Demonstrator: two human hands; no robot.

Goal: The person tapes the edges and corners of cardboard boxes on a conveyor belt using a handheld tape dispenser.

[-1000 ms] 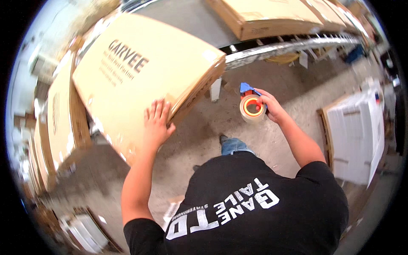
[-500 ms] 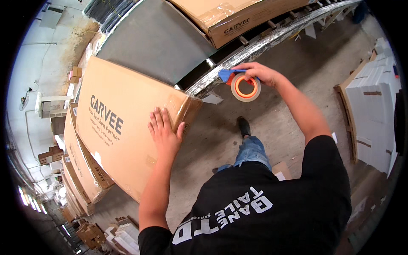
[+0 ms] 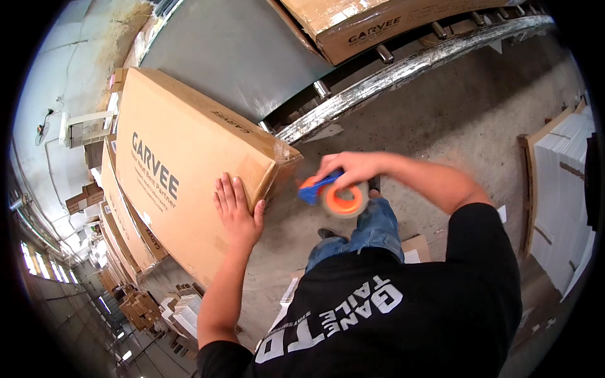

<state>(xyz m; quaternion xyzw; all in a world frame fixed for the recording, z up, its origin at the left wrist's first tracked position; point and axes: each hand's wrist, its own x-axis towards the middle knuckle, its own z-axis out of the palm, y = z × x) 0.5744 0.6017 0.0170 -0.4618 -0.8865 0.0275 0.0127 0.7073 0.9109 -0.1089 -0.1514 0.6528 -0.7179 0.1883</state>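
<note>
A large brown cardboard box (image 3: 189, 208) stands on edge at the left, its broad printed side toward me. My left hand (image 3: 237, 213) lies flat on that side near the right edge, fingers stretched out. In front of me my right hand (image 3: 353, 169) grips a blue and orange tape dispenser (image 3: 310, 191) that carries a roll of clear tape (image 3: 344, 200). The dispenser is held off to the right of the box's taped end (image 3: 282, 165), apart from it. Part of its handle is hidden by my fingers.
Behind the box runs a roller conveyor (image 3: 365, 94) with a grey sheet (image 3: 233, 57) on it. Another cardboard box (image 3: 378, 31) lies farther along. More boxes (image 3: 129, 220) lean at the left. A stack of white sheets (image 3: 564, 195) stands at the right.
My right hand has brought the tape dispenser down and nearer to me, away from the conveyor edge. The box has tilted a little, and its top side now shows. My left hand stays on it.
</note>
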